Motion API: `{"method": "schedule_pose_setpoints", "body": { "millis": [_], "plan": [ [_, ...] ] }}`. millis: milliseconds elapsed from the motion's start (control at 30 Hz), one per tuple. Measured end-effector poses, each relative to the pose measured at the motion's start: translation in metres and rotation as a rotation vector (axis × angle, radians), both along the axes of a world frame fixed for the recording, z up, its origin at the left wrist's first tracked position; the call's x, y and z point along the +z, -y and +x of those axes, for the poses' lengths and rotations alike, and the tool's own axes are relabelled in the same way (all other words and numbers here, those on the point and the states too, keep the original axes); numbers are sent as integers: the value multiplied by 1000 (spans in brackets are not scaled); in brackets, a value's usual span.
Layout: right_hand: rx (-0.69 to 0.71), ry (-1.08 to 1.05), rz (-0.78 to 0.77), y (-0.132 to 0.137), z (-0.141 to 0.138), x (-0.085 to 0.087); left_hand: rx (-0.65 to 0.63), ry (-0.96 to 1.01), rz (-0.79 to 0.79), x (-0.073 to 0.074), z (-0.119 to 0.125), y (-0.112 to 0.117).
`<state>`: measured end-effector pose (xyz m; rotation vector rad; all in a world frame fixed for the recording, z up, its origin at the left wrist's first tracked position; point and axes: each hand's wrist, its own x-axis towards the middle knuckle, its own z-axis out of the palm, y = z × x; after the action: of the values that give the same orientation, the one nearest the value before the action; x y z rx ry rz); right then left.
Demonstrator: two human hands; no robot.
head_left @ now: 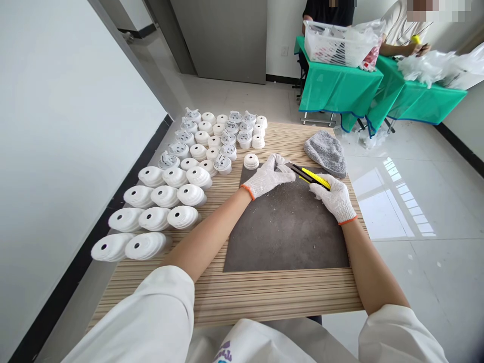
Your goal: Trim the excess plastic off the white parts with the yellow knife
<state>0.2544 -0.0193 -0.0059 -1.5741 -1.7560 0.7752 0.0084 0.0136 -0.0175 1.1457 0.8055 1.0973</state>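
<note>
Both hands wear white knit gloves with orange cuffs. In my right hand (335,197) is a yellow and black utility knife (315,178), its front end pointing left toward the other hand. My left hand (269,177) is closed on a small whitish plastic piece (283,168), mostly hidden by the fingers, so its exact kind does not show. The knife's tip is close to or touching that piece; I cannot tell which. Below the hands lies a dark grey mat (287,227) with small white crumbs on it. A round white stepped plastic part (251,161) stands at the mat's far left corner.
Rows of white stepped parts (165,196) and several grey-white parts (178,149) fill the table's left side. A folded grey cloth (325,152) lies at the far right. Beyond, two people sit at green-covered tables (336,88) with a white basket (333,45) and plastic bags.
</note>
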Motion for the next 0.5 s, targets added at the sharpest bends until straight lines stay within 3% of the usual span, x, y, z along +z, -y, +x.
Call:
{"method": "schedule_pose_setpoints", "body": {
  "millis": [133, 367, 500],
  "plan": [
    [19, 88, 13, 1, -1, 2, 22, 6, 32, 4, 1, 2],
    [23, 107, -26, 2, -4, 6, 18, 110, -101, 12, 4, 4],
    [31, 74, -30, 2, -3, 6, 64, 39, -103, 14, 6, 5]
  ]
}}
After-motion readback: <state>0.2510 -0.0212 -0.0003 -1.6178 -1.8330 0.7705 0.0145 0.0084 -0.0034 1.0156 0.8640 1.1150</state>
